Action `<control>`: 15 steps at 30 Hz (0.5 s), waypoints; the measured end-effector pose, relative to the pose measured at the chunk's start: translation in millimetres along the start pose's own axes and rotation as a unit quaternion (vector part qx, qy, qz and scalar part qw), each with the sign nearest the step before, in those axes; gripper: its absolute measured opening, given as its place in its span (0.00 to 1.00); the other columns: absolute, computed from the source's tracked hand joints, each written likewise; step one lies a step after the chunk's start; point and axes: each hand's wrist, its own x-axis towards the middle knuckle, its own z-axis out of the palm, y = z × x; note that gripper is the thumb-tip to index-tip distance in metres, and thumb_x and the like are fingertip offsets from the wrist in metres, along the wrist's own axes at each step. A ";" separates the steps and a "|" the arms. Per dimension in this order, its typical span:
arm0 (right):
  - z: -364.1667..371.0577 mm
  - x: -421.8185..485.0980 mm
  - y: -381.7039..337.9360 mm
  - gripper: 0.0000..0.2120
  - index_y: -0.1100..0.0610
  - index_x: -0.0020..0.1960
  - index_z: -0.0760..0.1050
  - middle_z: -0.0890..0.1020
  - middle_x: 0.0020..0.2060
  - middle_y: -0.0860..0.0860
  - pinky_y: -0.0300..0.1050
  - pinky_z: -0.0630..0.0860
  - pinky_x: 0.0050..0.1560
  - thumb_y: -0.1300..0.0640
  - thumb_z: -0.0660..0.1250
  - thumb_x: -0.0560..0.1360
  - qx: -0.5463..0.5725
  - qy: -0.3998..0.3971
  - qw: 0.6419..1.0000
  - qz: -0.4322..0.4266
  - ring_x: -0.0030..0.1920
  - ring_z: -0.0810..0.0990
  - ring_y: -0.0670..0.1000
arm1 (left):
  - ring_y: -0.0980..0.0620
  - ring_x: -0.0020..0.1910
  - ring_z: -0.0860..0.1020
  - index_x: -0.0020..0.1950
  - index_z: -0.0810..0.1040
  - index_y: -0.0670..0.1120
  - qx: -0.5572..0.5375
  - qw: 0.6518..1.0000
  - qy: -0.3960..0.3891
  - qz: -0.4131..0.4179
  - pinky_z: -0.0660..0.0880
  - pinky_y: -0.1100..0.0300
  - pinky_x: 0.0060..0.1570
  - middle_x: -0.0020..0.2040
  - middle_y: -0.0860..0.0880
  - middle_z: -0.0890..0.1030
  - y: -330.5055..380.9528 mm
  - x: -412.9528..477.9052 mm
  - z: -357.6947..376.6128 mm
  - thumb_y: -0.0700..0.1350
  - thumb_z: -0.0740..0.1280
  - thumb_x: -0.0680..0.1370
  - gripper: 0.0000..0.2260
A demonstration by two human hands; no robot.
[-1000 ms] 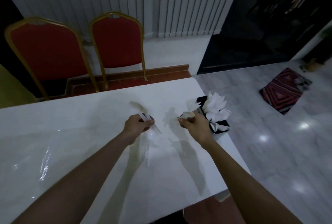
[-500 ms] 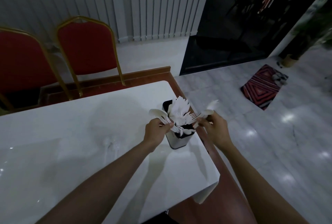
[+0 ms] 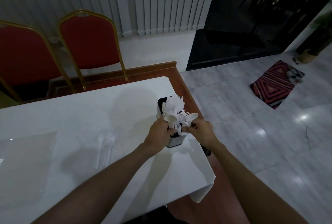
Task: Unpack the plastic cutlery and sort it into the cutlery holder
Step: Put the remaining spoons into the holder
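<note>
A black and silver cutlery holder stands near the right edge of the white table, packed with white plastic knives at the back and forks and spoons toward the front. My left hand grips a white spoon over the holder's near compartment. My right hand pinches another white spoon just to the right of it. Both hands touch the holder's near rim. Two clear plastic spoons lie flat on the table to the left.
A sheet of clear plastic packaging lies at the table's left. Two red chairs with gold frames stand behind the table. The table's right edge drops to a tiled floor with a striped mat.
Both hands carried their spoons from the middle of the table over to the holder and lowered them into its near side. My head turned right and moved closer.
</note>
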 end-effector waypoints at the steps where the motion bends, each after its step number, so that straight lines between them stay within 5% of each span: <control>1: -0.6 1.3 1.8 0.17 0.64 0.33 0.73 0.69 0.24 0.45 0.32 0.65 0.29 0.55 0.75 0.71 0.002 -0.014 1.000 -0.003 0.28 0.73 0.39 | 0.45 0.44 0.78 0.46 0.79 0.40 0.001 1.000 -0.004 0.002 0.71 0.59 0.42 0.45 0.43 0.80 0.2 -2.1 2.6 0.42 0.68 0.74 0.05; 4: -3.1 -1.5 3.5 0.12 0.58 0.40 0.80 0.79 0.32 0.48 0.36 0.68 0.34 0.49 0.75 0.70 0.055 -0.045 0.997 -0.026 0.31 0.74 0.43 | 0.46 0.41 0.79 0.43 0.79 0.40 -0.017 1.000 0.011 -0.023 0.70 0.60 0.38 0.40 0.44 0.81 -3.3 -4.6 7.0 0.43 0.70 0.74 0.06; 7: -7.2 -8.8 1.2 0.12 0.52 0.50 0.81 0.84 0.41 0.44 0.29 0.74 0.40 0.49 0.76 0.69 0.099 -0.043 0.994 -0.034 0.40 0.80 0.39 | 0.48 0.35 0.75 0.40 0.80 0.37 -0.007 0.999 0.017 -0.032 0.67 0.59 0.35 0.34 0.45 0.77 -6.6 -6.0 5.2 0.42 0.72 0.73 0.08; 15: -1.8 -18.8 4.1 0.15 0.49 0.55 0.78 0.82 0.48 0.41 0.34 0.77 0.45 0.50 0.74 0.70 0.123 -0.021 0.992 -0.013 0.46 0.80 0.38 | 0.52 0.45 0.81 0.54 0.82 0.46 -0.063 0.997 0.022 0.037 0.78 0.57 0.49 0.46 0.50 0.84 -14.4 -12.4 3.9 0.40 0.74 0.70 0.13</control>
